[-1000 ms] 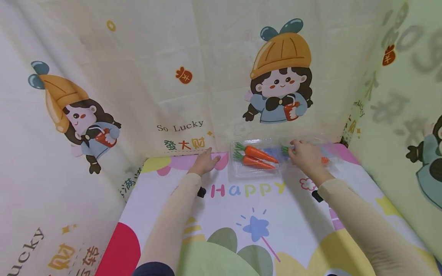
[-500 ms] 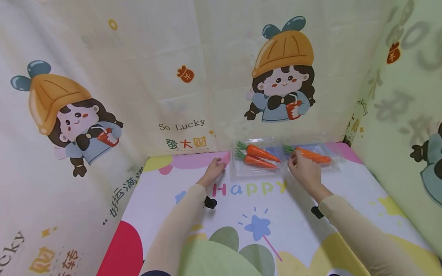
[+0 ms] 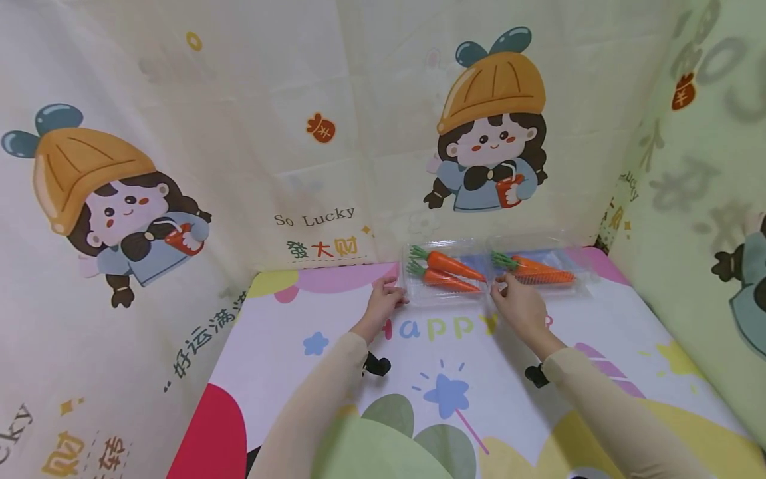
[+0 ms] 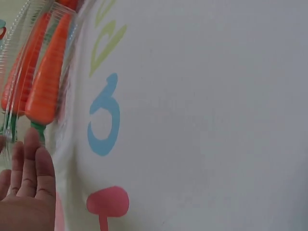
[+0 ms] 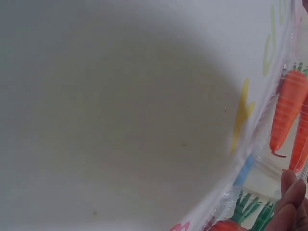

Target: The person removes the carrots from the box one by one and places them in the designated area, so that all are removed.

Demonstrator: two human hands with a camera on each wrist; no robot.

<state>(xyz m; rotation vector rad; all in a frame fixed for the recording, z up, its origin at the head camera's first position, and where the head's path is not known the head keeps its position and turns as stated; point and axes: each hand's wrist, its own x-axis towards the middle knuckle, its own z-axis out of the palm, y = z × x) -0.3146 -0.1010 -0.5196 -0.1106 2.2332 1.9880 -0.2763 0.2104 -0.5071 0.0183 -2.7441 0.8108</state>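
Observation:
Two orange carrots (image 3: 447,265) with green tops lie in the left clear plastic box (image 3: 445,298) at the back of the table. My left hand (image 3: 383,307) is at this box's left edge; in the left wrist view its fingers (image 4: 30,166) are fairly straight beside the green tops. My right hand (image 3: 519,306) is by the box's right front corner, fingertips close to its edge; whether they touch is unclear. To the right, another clear plastic box (image 3: 583,283) holds orange carrots (image 3: 541,269), which my right hand partly covers at the left end.
A printed cloth covers the table (image 3: 443,359). The printed curtain (image 3: 383,166) stands right behind the boxes, with more curtain at left and right. Dark wrist cameras (image 3: 377,364) hang under both sleeves.
My left hand has moved right and closer, up to the left box's edge. My right hand has drawn back leftward from over the right box's carrots to the left box's right side.

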